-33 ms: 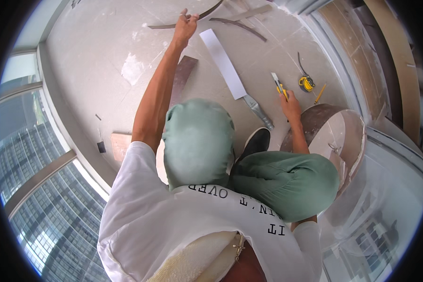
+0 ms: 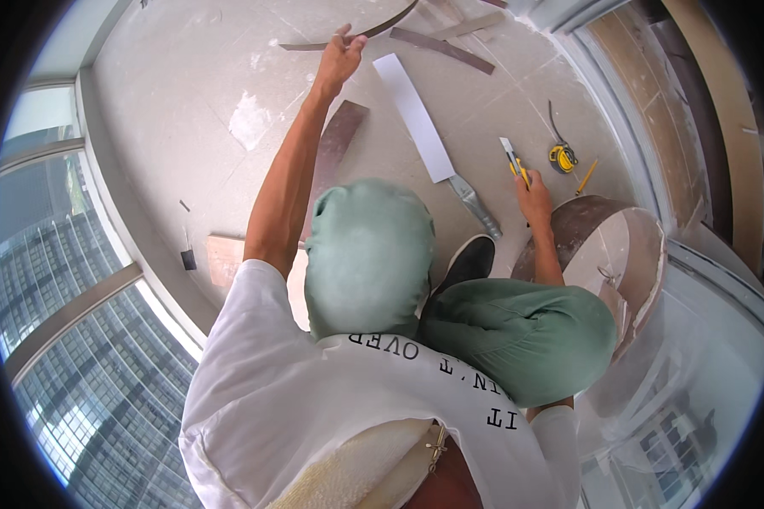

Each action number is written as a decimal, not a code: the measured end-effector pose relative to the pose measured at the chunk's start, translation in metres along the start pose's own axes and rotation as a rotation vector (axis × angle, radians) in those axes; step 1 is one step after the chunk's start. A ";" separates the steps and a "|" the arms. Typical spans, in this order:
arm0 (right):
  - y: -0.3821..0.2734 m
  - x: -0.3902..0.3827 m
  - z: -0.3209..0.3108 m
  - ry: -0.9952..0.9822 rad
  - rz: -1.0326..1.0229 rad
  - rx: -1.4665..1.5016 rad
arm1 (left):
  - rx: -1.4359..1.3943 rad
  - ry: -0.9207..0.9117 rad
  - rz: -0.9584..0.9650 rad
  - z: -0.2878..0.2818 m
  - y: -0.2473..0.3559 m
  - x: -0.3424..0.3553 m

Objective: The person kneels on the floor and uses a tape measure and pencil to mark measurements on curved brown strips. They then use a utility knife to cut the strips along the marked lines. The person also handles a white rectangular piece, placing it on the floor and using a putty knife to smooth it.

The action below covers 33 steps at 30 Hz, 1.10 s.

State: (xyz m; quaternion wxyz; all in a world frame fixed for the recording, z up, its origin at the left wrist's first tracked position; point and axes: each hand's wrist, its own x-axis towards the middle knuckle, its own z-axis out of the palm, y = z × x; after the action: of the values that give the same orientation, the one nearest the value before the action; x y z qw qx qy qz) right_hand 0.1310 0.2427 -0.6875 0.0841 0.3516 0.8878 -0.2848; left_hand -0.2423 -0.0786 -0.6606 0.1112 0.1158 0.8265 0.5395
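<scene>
My left hand (image 2: 339, 69) reaches far forward over a thin dark strip (image 2: 304, 47), its fingers apart. The strip curves off behind the fingers; whether they touch it, I cannot tell. Right of it a flat brown strip (image 2: 443, 50) lies on the floor. At my right side my right hand (image 2: 536, 202) is closed around a utility knife (image 2: 508, 154) with yellow on its body, blade end pointing away from me. Beyond that hand lie a yellow and black tape measure (image 2: 561, 158) and a yellow pencil (image 2: 587, 176).
A long white strip (image 2: 412, 117) meets a grey metallic tool (image 2: 474, 204) in front of my shoe (image 2: 469, 259). A brown board (image 2: 341, 136) lies left of it. A wide brown band (image 2: 560, 222) loops beside my right knee. Windows (image 2: 68, 318) stand left, a door track (image 2: 607, 97) right.
The view has shifted slightly. My left fingers have drawn back a little toward me over the dark strip. The brown strip beside it looked curved and now lies straight.
</scene>
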 end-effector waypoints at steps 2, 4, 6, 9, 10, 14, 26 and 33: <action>0.009 0.015 0.009 0.050 -0.035 0.011 | 0.105 -0.104 -0.001 -0.031 -0.012 -0.036; 0.012 0.018 0.019 0.016 -0.053 -0.040 | 0.326 -0.194 -0.138 -0.074 -0.057 -0.075; 0.008 0.015 0.021 0.108 -0.144 -0.180 | 0.457 -0.261 -0.258 -0.089 -0.082 -0.122; -0.029 0.011 0.023 0.235 -0.304 -0.254 | 0.225 -0.409 -0.429 -0.090 -0.063 -0.164; -0.048 0.009 0.026 0.276 -0.362 -0.251 | 0.095 -0.400 -0.440 -0.092 -0.069 -0.171; -0.099 -0.001 0.042 0.087 -0.578 -0.033 | -0.176 -0.422 -0.385 -0.085 -0.028 -0.167; -0.137 0.087 0.050 0.096 -0.568 0.040 | -0.280 -0.426 -0.343 -0.063 0.045 -0.099; -0.173 0.194 0.042 0.165 -0.471 -0.004 | -0.745 -0.348 -0.333 -0.031 0.036 -0.095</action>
State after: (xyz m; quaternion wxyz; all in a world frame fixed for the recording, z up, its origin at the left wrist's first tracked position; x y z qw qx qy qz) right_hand -0.1313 0.2289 -0.7124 -0.0569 0.1569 0.9497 -0.2649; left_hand -0.1597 -0.1213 -0.6096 0.3683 0.0224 0.5521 0.7477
